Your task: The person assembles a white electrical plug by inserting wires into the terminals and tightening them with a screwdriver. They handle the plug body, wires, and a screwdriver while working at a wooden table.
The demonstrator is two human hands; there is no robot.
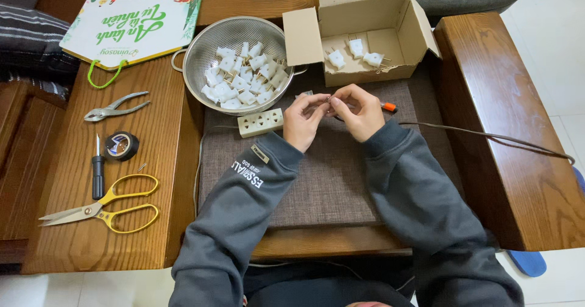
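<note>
Small white plastic plug piece [329, 102] sits pinched between left hand [303, 120] and right hand [359, 111]; beyond them, many white plugs fill the steel colander [195, 57], three lie in the cardboard box [393, 21]

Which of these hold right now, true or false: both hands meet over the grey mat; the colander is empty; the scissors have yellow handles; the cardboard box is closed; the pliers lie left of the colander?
1. Both hands meet over the grey mat: true. The left hand and right hand pinch a small part together above the grey mat.
2. The colander is empty: false. The metal colander holds many white plugs.
3. The scissors have yellow handles: true, the scissors do.
4. The cardboard box is closed: false. The cardboard box stands open, with a few plugs inside.
5. The pliers lie left of the colander: true, the pliers do.
</note>
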